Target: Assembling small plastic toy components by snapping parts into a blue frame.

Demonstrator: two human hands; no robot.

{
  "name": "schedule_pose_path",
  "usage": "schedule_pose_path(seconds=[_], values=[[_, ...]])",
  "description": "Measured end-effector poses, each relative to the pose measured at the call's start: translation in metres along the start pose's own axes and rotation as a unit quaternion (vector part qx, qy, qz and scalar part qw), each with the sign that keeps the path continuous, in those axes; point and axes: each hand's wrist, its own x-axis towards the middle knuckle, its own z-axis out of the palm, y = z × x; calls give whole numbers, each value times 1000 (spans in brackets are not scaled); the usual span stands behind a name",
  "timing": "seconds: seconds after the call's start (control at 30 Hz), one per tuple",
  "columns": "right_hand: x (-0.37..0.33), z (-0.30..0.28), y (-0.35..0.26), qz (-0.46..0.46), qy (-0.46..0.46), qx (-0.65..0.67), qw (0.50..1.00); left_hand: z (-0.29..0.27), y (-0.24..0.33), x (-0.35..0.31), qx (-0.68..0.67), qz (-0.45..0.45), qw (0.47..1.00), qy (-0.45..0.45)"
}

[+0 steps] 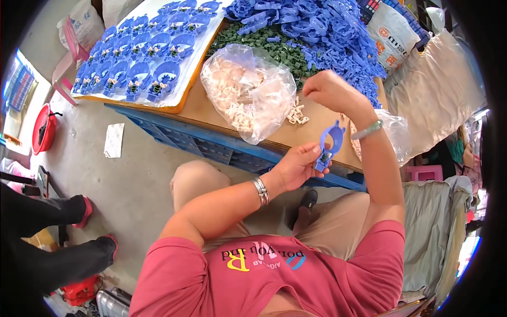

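Observation:
My left hand (pixel 296 168) grips a blue plastic piece (pixel 336 138) by its lower end, just off the table's near edge. The piece has an open ring with small knobs on top, and a small dark green part sits in its base. Over the table, my right hand (pixel 334 91) is bent down with its fingers curled together; whatever they pinch is hidden. Small cream-white parts (pixel 297 113) lie loose just left of and below it. Beyond its fingertips spreads a heap of small dark green parts (pixel 264 46).
A clear plastic bag of cream-white parts (pixel 232 100) lies on the wooden table (pixel 211 119). Behind rises a large heap of blue parts (pixel 322 26). At left, a white board (pixel 182 90) bears rows of blue pieces. Another clear bag (pixel 395 134) lies right. Someone's legs (pixel 68 253) stand at lower left.

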Motion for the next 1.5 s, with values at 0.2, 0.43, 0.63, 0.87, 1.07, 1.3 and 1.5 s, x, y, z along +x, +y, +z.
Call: schedule_pose_path(seconds=[0.2,0.43,0.63,0.87,1.07,1.3,1.5], values=[[10,29,14,-3,-86,-33,996,1,-6,-4,-17,-48,998,30],[3,40,39,-42,-25,-28,998,1,-8,-2,-23,-43,998,32],[0,46,47,-60,10,-12,998,-4,-9,0,-10,-41,998,52],[-3,38,29,-75,-23,-5,997,-1,-9,0,-5,-42,996,75],[-5,42,-1,-111,-34,-69,991,-8,-10,-1,-19,-41,998,53],[1,59,-8,-65,-43,-147,986,-6,-10,0,-18,-35,998,54],[-4,57,-7,-90,-33,-124,988,-6,-8,-2,-23,-32,998,44]])
